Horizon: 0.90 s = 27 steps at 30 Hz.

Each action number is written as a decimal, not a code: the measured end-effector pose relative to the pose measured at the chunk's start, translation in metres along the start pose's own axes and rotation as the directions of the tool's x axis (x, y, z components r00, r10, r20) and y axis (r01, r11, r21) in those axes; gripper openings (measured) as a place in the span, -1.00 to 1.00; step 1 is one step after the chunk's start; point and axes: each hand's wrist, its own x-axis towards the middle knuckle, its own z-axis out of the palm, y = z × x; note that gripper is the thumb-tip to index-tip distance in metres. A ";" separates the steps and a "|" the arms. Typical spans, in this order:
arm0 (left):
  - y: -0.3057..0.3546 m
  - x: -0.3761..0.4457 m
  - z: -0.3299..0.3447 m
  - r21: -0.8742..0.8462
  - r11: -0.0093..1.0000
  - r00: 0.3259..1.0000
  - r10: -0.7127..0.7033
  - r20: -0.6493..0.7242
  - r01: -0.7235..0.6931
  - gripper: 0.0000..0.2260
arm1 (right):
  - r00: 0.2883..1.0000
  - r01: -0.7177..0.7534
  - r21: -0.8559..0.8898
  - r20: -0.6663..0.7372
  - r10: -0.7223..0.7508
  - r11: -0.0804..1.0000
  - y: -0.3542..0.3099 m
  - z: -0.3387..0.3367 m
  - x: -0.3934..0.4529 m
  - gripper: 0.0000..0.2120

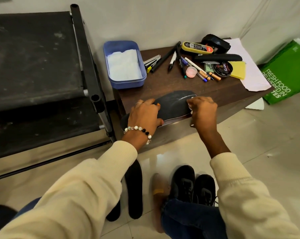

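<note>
Head view: a dark insole lies along the near edge of the brown table, its heel end jutting past the table's near-left corner; a pale dotted line crosses the insole's far end. The left hand holds the insole near that corner, fingers curled over its top and thumb tucked at its near rim, so the hand is clamped on it. The right hand sits at the middle of the table's near edge, fingertips bunched together and pinching a white scrap against the insole; what the scrap is cannot be told.

On the table's far-left corner stands a blue tub with white tissue inside; just right of it lie a stapler and a fan of pens; towards the table's far-right side are a small pink jar, a round polish tin and a yellow sponge, the tin and sponge on a sheet of paper that overhangs the right edge. Left of the table stands a black rack; right of the table leans a green bag; on the floor in front of the table are a pair of black shoes and a second insole.
</note>
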 end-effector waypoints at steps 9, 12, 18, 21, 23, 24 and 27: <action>0.001 0.002 0.000 -0.006 1.000 1.000 -0.014 0.006 0.014 -0.50 | 0.934 0.346 0.062 -0.117 -0.338 0.936 -0.019 0.006 -0.014 -0.67; 0.000 0.000 -0.001 -0.010 1.000 1.000 -0.005 0.017 0.005 -0.48 | 0.995 0.075 0.110 -0.079 -0.066 0.991 0.009 0.006 -0.002 -0.63; 0.002 0.001 -0.002 0.000 1.000 1.000 -0.017 0.004 0.017 -0.51 | 0.999 -0.032 0.128 0.010 0.031 0.991 -0.016 0.011 -0.009 -0.70; 0.004 0.001 -0.001 -0.002 1.000 1.000 -0.029 0.001 0.029 -0.51 | 0.989 0.120 0.080 0.077 -0.126 0.990 -0.033 0.020 -0.005 -0.69; 0.004 0.001 -0.001 -0.001 1.000 1.000 -0.029 -0.003 0.029 -0.52 | 0.988 0.078 0.118 0.126 -0.093 0.990 -0.037 0.020 0.010 -0.68; 0.003 0.001 -0.002 -0.001 1.000 1.000 -0.027 -0.002 0.027 -0.52 | 0.993 0.044 0.165 0.105 -0.062 0.985 -0.035 0.019 0.016 -0.68; 0.002 -0.001 -0.001 -0.004 1.000 1.000 -0.018 0.003 0.018 -0.51 | 0.997 -0.039 0.182 -0.051 0.049 0.983 -0.027 0.017 0.027 -0.65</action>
